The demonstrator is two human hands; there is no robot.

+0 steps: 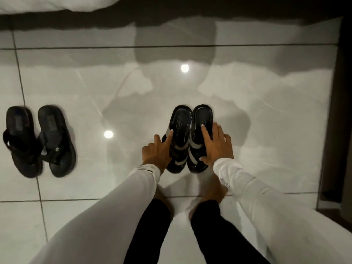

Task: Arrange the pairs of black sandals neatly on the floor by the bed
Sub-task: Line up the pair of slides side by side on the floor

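Glossy pale floor [247, 130] tiles with dark grout lines fill the view and mirror two small round lights. White bedding of the bed [47, 3] runs along the top edge, with a dark shadowed gap beneath it, and a dark upright panel [337, 111] stands at the right. Both arms wear white sleeves, above black trouser legs and bare feet. Well to the left sits a matte black thong pair [39, 141], soles down, the two sandals slightly apart. In the middle stands a shiny striped pair [187, 138], black with grey bands across the straps, the two pressed side by side and touching. The left hand [157, 150] rests against the left sandal's outer edge, fingers open and forefinger extended on the strap. The right hand [216, 143] lies flat over the right sandal, fingers spread, gripping nothing.
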